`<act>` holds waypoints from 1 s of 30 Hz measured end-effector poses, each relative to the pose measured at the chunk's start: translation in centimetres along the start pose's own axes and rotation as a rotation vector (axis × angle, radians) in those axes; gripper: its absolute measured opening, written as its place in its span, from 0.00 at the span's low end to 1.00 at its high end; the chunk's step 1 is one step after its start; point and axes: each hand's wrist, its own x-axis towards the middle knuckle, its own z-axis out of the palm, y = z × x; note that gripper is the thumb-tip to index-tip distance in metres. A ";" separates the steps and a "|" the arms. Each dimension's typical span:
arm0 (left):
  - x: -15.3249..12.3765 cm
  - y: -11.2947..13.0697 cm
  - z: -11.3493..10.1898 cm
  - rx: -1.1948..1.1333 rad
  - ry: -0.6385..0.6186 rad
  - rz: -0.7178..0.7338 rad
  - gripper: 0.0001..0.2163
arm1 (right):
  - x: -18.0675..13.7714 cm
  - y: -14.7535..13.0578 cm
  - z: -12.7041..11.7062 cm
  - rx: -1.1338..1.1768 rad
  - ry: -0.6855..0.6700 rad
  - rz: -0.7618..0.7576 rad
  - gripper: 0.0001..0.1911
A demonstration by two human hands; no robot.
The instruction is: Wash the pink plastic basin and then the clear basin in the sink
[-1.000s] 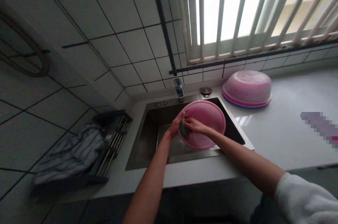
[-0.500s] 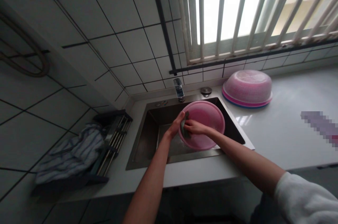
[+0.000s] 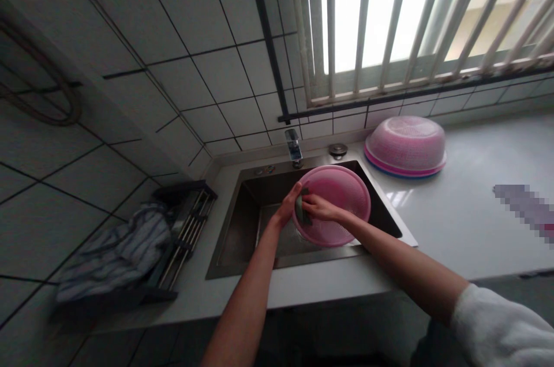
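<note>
Here, in the sink (image 3: 242, 223): the pink colander (image 3: 341, 199) stands tilted on edge over the right half of the basin, its open side facing the person, so its inner mesh is within reach.
Left hand (image 3: 288, 206): curled around the colander's left rim, fingers clamped on it; this grip props the colander up and stops it from turning.
Right hand (image 3: 318, 206): fingers closed together on a dark scouring pad (image 3: 302, 210), pressed against the inner wall just beside the left hand's grip.
Faucet (image 3: 293, 146): on the far edge of the sink, just behind the colander; whether water runs cannot be told.
Upturned baskets (image 3: 405, 145): stacked rim-down on the counter (image 3: 454, 223) to the far right, well apart from the sink.
Rack (image 3: 190, 223): left of the sink, with a striped cloth (image 3: 116, 251) draped over it.
</note>
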 end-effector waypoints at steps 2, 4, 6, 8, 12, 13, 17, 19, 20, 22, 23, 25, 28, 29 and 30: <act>-0.2 0.1 0.0 0.019 -0.001 0.015 0.36 | -0.3 0.3 0.5 0.011 -0.073 0.003 0.24; -0.2 0.2 0.2 0.026 0.011 -0.016 0.37 | -0.3 0.4 0.1 0.012 0.056 -0.039 0.27; -0.2 0.3 0.5 0.011 0.013 -0.055 0.39 | -0.2 0.3 -1.1 0.002 0.309 -0.047 0.30; -0.2 0.5 0.8 -0.024 -0.011 -0.053 0.40 | 0.0 0.2 -2.6 -0.024 0.556 0.001 0.30; -0.1 0.8 1.2 -0.055 -0.053 -0.003 0.40 | 0.4 -0.2 -4.0 -0.114 0.701 0.028 0.26; -0.1 0.7 1.1 -0.038 -0.042 0.006 0.41 | 0.4 -0.2 -3.8 -0.147 0.640 -0.004 0.23; 0.0 0.2 0.4 0.066 0.039 0.052 0.39 | 0.2 0.3 -1.3 -0.268 0.149 -0.058 0.12; 0.0 0.0 0.1 0.106 0.034 0.076 0.37 | 0.1 0.7 -0.4 -0.305 -0.026 -0.009 0.12; 0.0 0.0 0.0 0.127 0.026 0.086 0.37 | 0.0 0.8 -0.3 -0.320 -0.047 0.010 0.11; 0.0 -0.1 0.0 0.157 0.027 0.101 0.36 | 0.0 0.7 -0.7 -0.356 0.047 0.028 0.12; 0.0 0.0 0.0 0.164 0.035 0.103 0.36 | 0.1 0.5 -1.2 -0.379 0.143 0.038 0.13; 0.0 0.0 0.1 0.164 0.051 0.095 0.36 | 0.3 0.1 -2.2 -0.431 0.340 0.064 0.15; 0.1 0.1 0.2 0.179 0.045 0.093 0.36 | 0.4 -0.3 -2.9 -0.488 0.419 0.078 0.12; 0.1 0.1 0.2 0.191 0.043 0.098 0.36 | 0.4 -0.3 -2.7 -0.491 0.373 0.069 0.10; 0.1 0.1 0.2 0.200 0.046 0.105 0.36 | 0.4 -0.1 -2.3 -0.485 0.301 0.063 0.08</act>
